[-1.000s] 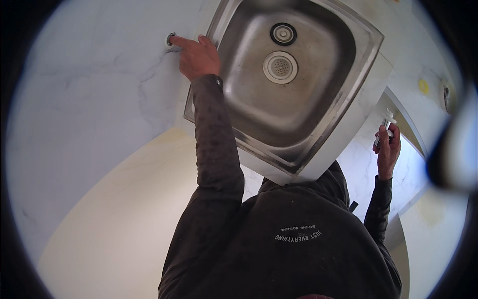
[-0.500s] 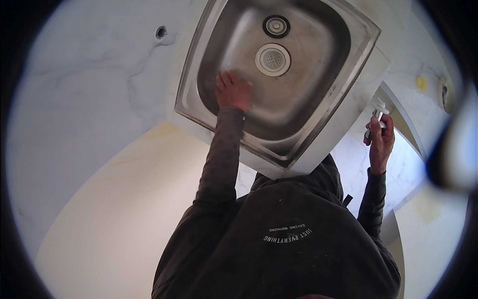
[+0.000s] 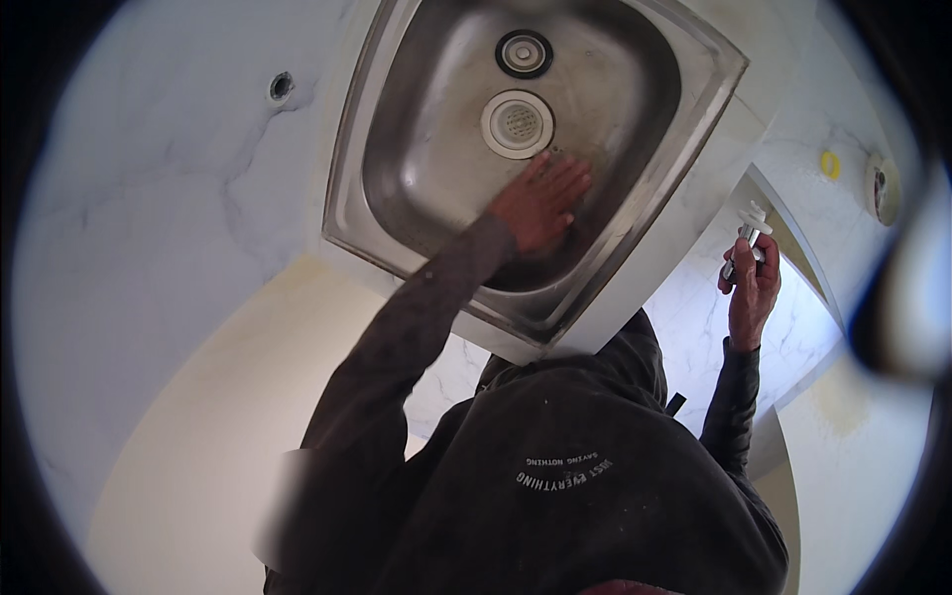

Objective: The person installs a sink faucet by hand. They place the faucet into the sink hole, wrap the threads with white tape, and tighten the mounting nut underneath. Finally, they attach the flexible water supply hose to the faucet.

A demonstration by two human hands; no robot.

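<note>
My left hand (image 3: pixel 535 203) rests in the stainless steel sink (image 3: pixel 426 119), below and right of the white-rimmed drain strainer (image 3: pixel 516 125). Its fingers are stretched out and hold nothing. A round black-rimmed metal fitting (image 3: pixel 524 53) is further back in the basin. My right hand (image 3: pixel 748 283), right of the sink, is closed around a chrome fixture (image 3: pixel 749 245), probably a tap, with a white piece (image 3: pixel 754 216) at its top end.
A marbled white wall (image 3: pixel 169 178) surrounds the sink on the left, with a round hole (image 3: pixel 281 86) in it. At the right are a small yellow ring (image 3: pixel 830 164), another opening (image 3: pixel 879 188) and a recessed ledge.
My left hand has moved from the wall hole down into the basin, then rightward across it toward the drain. My right hand still holds the chrome fixture. The view has shifted slightly.
</note>
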